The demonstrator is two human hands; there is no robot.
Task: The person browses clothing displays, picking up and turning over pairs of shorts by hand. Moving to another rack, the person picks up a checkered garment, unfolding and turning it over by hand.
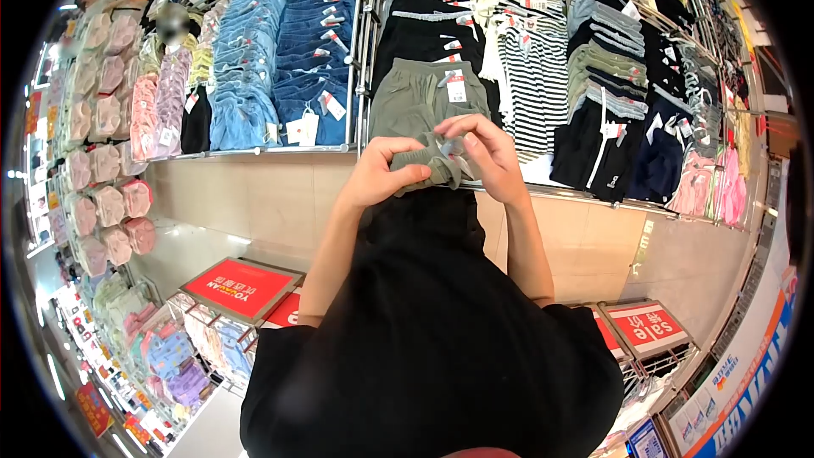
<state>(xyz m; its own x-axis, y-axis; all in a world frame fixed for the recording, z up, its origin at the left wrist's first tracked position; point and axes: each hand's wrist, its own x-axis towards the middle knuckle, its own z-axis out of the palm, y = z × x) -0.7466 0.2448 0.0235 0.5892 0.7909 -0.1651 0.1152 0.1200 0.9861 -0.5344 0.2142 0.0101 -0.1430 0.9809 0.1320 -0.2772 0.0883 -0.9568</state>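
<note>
The left hand [383, 173] has its fingers closed around a folded green garment [434, 168] at the clothes rack's [280, 150] front edge; the right hand's [490, 157] fingers curl partway beside it, their grip unclear.

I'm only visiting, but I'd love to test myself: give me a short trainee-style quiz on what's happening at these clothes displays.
1. Multiple choice: what does the person's left hand grip?
A) A red sign
B) An olive-green garment
C) A pink cap

2. True or false: the black-and-white striped clothes are to the right of the olive-green garment in the picture.

3. Fill in the blank: the red sign at the lower right shows, upside down, the English word "____".

Key: 1. B; 2. True; 3. sale
</note>
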